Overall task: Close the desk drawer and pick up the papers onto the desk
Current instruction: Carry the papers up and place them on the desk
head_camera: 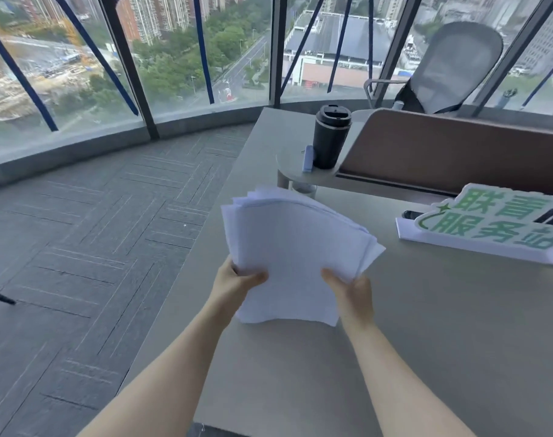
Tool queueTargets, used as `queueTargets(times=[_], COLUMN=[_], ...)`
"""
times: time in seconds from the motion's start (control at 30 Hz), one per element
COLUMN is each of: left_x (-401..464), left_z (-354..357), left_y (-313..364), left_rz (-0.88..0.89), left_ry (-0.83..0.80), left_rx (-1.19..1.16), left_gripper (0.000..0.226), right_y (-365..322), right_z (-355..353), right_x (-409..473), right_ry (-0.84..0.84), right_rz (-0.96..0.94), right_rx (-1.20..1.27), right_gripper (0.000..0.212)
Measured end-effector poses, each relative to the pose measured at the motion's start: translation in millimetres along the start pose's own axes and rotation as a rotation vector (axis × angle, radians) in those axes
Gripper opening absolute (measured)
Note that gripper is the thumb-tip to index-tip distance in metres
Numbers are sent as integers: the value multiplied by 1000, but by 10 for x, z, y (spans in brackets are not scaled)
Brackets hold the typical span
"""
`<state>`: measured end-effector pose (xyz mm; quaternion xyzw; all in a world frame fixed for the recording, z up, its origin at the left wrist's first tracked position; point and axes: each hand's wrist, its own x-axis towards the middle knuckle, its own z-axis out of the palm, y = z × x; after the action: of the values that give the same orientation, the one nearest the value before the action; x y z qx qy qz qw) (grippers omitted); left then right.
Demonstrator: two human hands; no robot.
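Head view: both hands pinching fanned, curling white papers [287, 247] over smooth grey desk [442, 326].

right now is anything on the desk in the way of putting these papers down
Nothing visible. The papers, held by the left hand and right hand, are over bare desk; the sign and cup sit farther off.

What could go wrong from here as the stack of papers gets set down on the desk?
1. The stack of papers is fanned and pinched only at its near edge by the left hand and right hand; loose sheets could slip out.
2. It hangs near the desk edge, so strays may fall to the carpet.
3. Pushing forward could nudge the black travel mug.
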<state>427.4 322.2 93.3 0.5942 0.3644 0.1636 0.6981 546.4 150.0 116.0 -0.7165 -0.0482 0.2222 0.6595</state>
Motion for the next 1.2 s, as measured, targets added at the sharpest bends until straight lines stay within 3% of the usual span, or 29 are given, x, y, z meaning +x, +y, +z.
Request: queueTargets(times=[0.17,0.37,0.5,0.67,0.83,0.9,1.03,1.1,1.2], left_x=[168,553,924,1344,1525,1540,1521,1408,1213], left_z=[-66,-393,-750,-1011,-1064,-1053,-998,-985,-1000], left_y=[-55,194,106,-189,-419,-483,-517,-532,-479], left_rz=[-37,20,-99,-157,-169,-163,-120,-77,95], left_ry=[-18,205,236,194,197,204,279,352,451], left_rx=[128,144,320,561,727,778,902,963,833], left_gripper=[28,29,26,18,21,22,53,73,64], right_y=[220,133,260,612,803,821,797,820,765], right_z=[72,527,940,1292,1430,1430,1400,1346,1206], right_x=[127,492,722,953,1041,1015,925,840,712], right_ry=[-11,-63,-180,-197,-118,-50,69,93,146], right_rz=[133,49,96,209,206,221,205,182,200], right_rx=[-179,-340,-438,-430,-701,-887,-1102,-1018,-553], right_gripper=[13,21,22,24,24,36,57,51,25])
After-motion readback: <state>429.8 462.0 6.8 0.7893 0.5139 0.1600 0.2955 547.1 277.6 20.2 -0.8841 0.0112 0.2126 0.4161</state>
